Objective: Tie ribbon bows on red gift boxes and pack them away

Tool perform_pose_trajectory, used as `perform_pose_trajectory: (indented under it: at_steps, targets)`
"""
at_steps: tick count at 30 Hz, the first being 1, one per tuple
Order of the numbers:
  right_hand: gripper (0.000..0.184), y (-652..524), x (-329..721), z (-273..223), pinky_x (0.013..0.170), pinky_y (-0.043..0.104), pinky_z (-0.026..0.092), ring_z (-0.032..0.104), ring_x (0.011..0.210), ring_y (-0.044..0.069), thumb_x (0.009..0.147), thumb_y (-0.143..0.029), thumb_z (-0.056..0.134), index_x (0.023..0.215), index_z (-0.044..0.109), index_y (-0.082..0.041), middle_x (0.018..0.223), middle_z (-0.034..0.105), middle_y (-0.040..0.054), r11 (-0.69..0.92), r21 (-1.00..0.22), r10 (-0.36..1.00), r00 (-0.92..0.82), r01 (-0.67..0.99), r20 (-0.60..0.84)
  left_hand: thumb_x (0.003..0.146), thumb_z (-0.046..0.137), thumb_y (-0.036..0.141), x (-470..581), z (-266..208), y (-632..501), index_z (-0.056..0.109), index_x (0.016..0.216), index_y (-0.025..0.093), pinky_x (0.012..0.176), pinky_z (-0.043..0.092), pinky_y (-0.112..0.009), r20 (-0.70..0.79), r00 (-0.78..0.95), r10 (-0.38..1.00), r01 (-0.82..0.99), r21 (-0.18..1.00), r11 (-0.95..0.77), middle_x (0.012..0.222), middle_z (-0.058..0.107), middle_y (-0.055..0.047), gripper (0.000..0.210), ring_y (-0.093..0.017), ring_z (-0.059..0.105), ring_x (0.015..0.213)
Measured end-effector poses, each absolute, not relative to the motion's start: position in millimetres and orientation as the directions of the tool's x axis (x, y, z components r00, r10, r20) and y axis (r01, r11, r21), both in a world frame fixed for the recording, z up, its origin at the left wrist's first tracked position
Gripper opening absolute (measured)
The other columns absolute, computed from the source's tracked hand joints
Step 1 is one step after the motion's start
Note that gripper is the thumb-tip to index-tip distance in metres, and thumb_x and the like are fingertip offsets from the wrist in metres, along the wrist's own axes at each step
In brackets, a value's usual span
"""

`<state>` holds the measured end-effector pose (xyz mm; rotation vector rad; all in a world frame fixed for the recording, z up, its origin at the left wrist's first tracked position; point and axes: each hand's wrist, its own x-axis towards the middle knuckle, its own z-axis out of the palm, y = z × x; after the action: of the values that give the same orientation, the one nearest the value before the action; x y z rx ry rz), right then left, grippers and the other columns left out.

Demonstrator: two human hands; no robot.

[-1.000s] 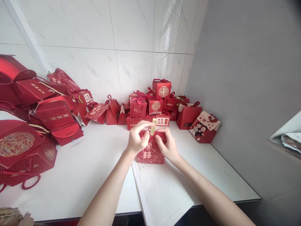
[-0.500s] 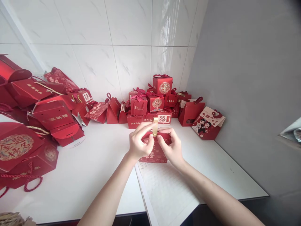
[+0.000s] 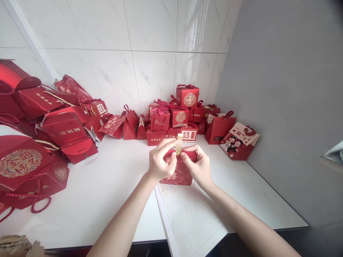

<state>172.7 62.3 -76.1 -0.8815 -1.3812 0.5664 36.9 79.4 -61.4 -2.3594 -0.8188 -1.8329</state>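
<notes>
two bare hands work at the top of a small red gift box on a white table

a person's left hand (image 3: pixel 162 159) and right hand (image 3: pixel 199 165) meet at the upper edge of a red box (image 3: pixel 180 177), which stands upright in the middle of a white table (image 3: pixel 107 203), at the far end of some lined papers (image 3: pixel 193 217). white characters show on its front, partly covered by the fingers. a gold ribbon (image 3: pixel 179 146) rises from the middle of its top edge, between the hands.

the right hand pinches the top edge of the box, thumb in front and fingers behind. the left hand is curved, its thumb near the foot of the ribbon and its forefinger stretched across to the strip higher up; whether thumb and fingers press together there, i cannot tell.

beyond the hands, small red boxes with bows are stacked (image 3: pixel 160 121), one cube (image 3: pixel 188 97) on top. to the right stand a red bag with a handle (image 3: pixel 221 128) and, just beside it, a tilted bag with a cartoon couple (image 3: pixel 237 142). a large heap of red packaging (image 3: pixel 64 128) fills the left side. behind is a pale tiled wall (image 3: pixel 107 28); a grey wall (image 3: pixel 281 92) closes the right.
</notes>
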Motion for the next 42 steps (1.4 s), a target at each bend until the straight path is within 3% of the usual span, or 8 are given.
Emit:
perform_pose_trajectory:
  at_steps: [10,17,33,42]
  targets:
    - [0.009,63.8,170.5,-75.8,0.061,0.025,0.048,0.058,0.065,0.013,0.077,-0.028,0.060,0.072,0.056,-0.021,0.070,0.061,-0.0021,0.560,-0.805,0.789,0.169,0.195,0.590,0.075,0.046,0.009,36.4,-62.4,81.2,0.059,0.110,0.020,0.072,0.054,-0.027,0.910,0.165,0.380,0.403,0.289,-0.868,0.104,0.063,-0.006,0.039,-0.017,0.062,0.089]
    - [0.008,63.4,170.9,-81.8,0.075,0.029,0.049,0.060,0.081,0.016,0.077,-0.026,0.060,0.082,0.056,-0.023,0.084,0.063,-0.0003,0.636,-0.745,0.732,0.150,0.200,0.665,0.076,0.046,0.009,36.9,-61.8,80.0,0.059,0.110,0.020,0.073,0.054,-0.027,0.921,0.156,0.355,0.412,0.266,-0.871,0.103,0.063,-0.005,0.039,-0.016,0.063,0.088]
    - [0.008,66.7,172.9,-72.8,0.063,0.025,0.046,0.057,0.066,0.013,0.074,-0.026,0.061,0.070,0.055,-0.021,0.071,0.062,-0.0028,0.512,-0.854,0.842,0.146,0.091,0.520,0.077,0.046,0.006,42.5,-60.5,77.3,0.060,0.108,0.020,0.076,0.054,-0.026,0.916,0.156,0.370,0.418,0.278,-0.865,0.102,0.065,-0.005,0.036,-0.015,0.062,0.091]
    - [0.011,65.5,174.3,-75.0,0.060,0.023,0.044,0.054,0.064,0.012,0.074,-0.030,0.062,0.073,0.056,-0.021,0.071,0.060,-0.0032,0.497,-0.866,0.856,0.134,0.050,0.499,0.077,0.046,0.006,38.4,-59.7,80.6,0.061,0.108,0.019,0.074,0.054,-0.026,0.882,0.172,0.439,0.336,0.366,-0.868,0.104,0.063,-0.007,0.037,-0.016,0.061,0.093]
